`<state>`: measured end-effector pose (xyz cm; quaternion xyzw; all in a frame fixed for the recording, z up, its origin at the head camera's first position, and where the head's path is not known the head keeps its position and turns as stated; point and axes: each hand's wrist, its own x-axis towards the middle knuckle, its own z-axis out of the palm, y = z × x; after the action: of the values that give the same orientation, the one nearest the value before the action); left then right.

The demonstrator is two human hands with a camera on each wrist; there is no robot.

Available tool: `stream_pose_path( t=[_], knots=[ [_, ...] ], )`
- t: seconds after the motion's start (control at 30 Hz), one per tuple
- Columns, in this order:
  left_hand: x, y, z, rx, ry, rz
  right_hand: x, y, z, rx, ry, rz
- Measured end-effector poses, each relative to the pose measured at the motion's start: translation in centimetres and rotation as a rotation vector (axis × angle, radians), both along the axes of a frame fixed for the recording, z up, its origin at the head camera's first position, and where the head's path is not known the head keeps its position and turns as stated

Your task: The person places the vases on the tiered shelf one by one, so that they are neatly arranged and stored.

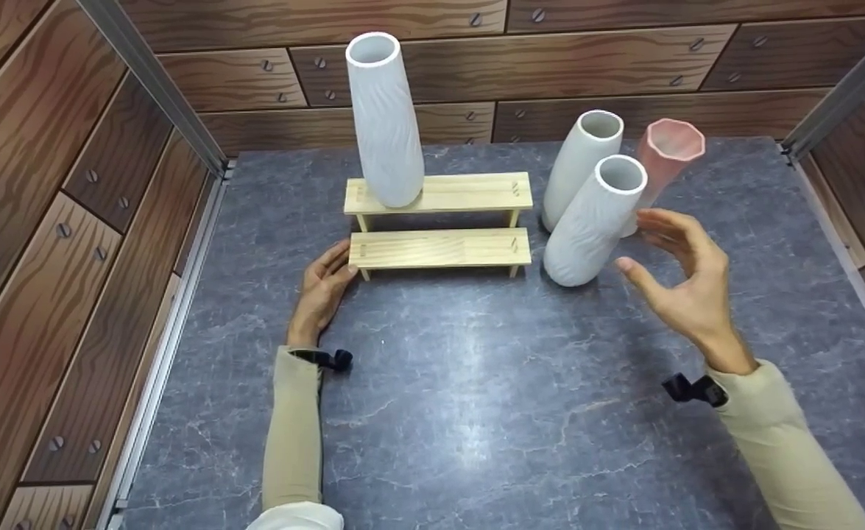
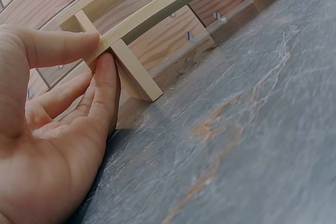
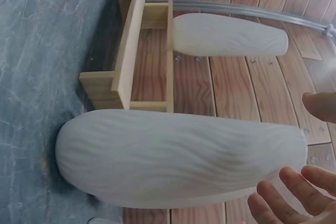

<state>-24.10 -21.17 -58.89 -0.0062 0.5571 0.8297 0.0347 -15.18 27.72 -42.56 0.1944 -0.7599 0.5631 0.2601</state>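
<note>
A two-step wooden shelf stand stands near the back of the grey table. At the left end of its lower step my left hand pinches the board, thumb on top and fingers beneath, as the left wrist view shows. On the upper step, toward its left end, a tall white vase stands upright. To the right of the stand is a second white vase with a rippled surface, on the table. My right hand is just right of it, thumb and fingers spread apart, holding nothing.
Behind the front vase stand another white vase and a pink vase with an angular rim. Wood-patterned panels wall the back and sides. A metal rail runs along the table's left edge.
</note>
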Motion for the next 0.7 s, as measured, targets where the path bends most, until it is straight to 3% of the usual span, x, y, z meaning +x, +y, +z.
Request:
stream_pose_path(
  t=[0.37,0.7],
  knots=[
    [-0.2,0.1,-0.5,-0.023,-0.019,-0.01,-2.4,1.9,-4.5,-0.012,-0.064,-0.092],
    [-0.1,0.0,-0.1,-0.003,-0.026,0.01,-3.0,0.4,-4.2,-0.07,-0.118,-0.096]
  ],
)
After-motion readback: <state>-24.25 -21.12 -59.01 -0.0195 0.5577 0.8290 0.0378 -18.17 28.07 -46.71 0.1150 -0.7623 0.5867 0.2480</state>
